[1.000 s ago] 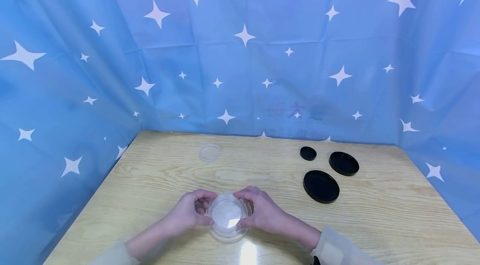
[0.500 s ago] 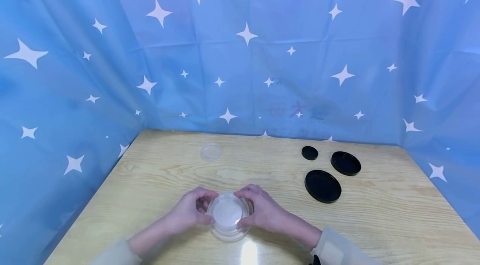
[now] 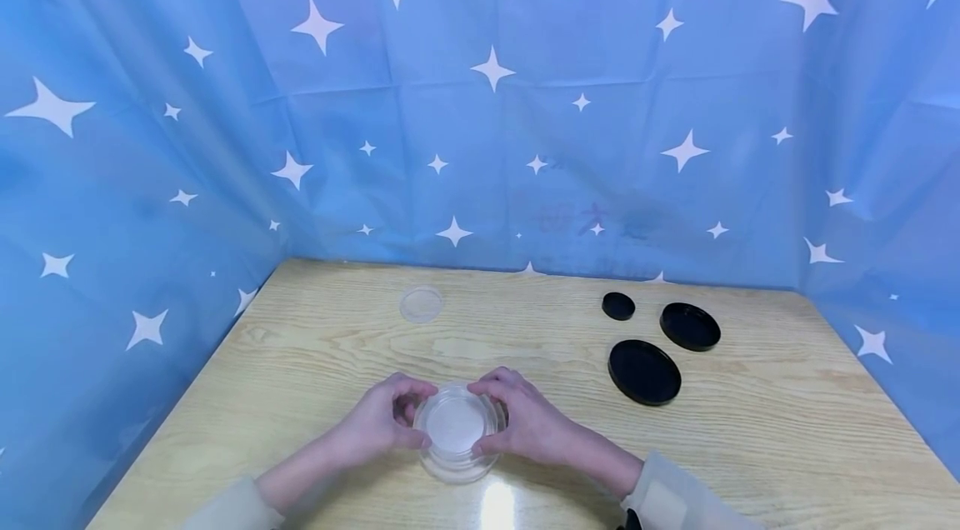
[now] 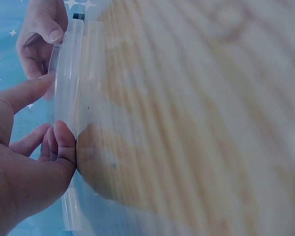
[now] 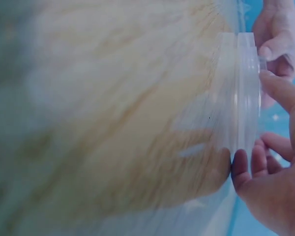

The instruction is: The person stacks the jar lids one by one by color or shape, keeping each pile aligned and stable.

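Note:
Two clear round dishes are stacked on the wooden table, near its front middle in the head view. The smaller clear dish (image 3: pixel 455 423) sits on top of a wider clear dish (image 3: pixel 456 472), whose rim shows around it. From the left, my left hand (image 3: pixel 381 422) holds the smaller dish between thumb and forefinger. My right hand (image 3: pixel 525 423) grips its opposite side the same way. In the left wrist view, the left hand's other fingers (image 4: pixel 65 140) curl down beside the stacked walls (image 4: pixel 69 98). The right wrist view shows the right hand's lower fingers (image 5: pixel 241 167) close to the tabletop.
A thin clear disc (image 3: pixel 422 304) lies at the back left of the wooden table (image 3: pixel 315 355). To the right are a small black round lid (image 3: pixel 618 306), a medium one (image 3: pixel 690 327) and a large one (image 3: pixel 644 372). A blue star-patterned curtain (image 3: pixel 450 122) hangs behind.
Both hands keep their hold at the same spot. The bright glare on the upper dish one second ago has faded. The head view has shifted very slightly.

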Demonstrator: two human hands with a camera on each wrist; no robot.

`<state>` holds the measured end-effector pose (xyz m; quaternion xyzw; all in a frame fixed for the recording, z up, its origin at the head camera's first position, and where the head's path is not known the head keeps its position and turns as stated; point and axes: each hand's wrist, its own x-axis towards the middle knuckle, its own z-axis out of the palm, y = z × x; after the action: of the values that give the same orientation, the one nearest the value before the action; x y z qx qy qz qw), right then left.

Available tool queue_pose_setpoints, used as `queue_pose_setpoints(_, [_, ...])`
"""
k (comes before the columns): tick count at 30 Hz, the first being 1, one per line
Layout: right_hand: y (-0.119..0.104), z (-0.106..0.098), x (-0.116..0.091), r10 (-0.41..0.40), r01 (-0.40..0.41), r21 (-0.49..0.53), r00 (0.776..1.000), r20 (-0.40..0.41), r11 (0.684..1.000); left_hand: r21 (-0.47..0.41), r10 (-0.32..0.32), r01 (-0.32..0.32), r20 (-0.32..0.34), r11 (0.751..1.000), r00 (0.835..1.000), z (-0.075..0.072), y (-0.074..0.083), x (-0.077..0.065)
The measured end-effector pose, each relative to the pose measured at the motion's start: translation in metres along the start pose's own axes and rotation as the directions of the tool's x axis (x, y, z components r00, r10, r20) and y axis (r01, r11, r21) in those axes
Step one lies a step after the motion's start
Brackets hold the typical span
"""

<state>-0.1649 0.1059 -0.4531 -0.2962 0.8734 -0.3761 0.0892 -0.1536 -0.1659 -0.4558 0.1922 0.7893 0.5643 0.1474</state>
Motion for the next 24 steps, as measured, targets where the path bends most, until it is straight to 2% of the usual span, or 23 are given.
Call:
queue_pose_setpoints(16, [-0.0004,0.0013,-0.0005,-0.019,0.019,0.011,0.999,-0.028,1.000,0.019,-0.012,0.012,-0.018,1.000,1.000,0.0029,-0.0002,0.0014])
queue_pose_setpoints(24, [-0.0014,-0.0023,0.0019,-0.018,0.018,0.023,1.000,-0.010,1.000,0.022,-0.028,0.029,-0.024,0.999,0.999,0.0024,0.0026,0.0006])
